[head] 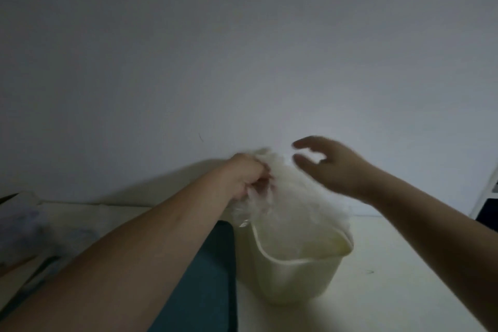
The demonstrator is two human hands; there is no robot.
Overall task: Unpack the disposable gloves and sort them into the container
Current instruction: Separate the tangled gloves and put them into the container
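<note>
Gloves [280, 197], a crumpled bunch of thin whitish plastic, hung from my left grip [250, 175], whose fingers were curled tight round the bunch's upper edge. From that grip the bunch trailed down into the mouth of the cream container [283, 283], which stood on the pale worktop [404, 277] just below. My right grip [334, 167] held nothing. Its fingers and thumb were spread apart and blurred, and it hovered just right of the left grip, beside the top of the bunch. Whether a fingertip touched the plastic I could not tell. Under my left forearm, just beside the container, lay a dark teal flat thing [204, 277]. Far left of both grips sat blurred clutter [32, 237].
</note>
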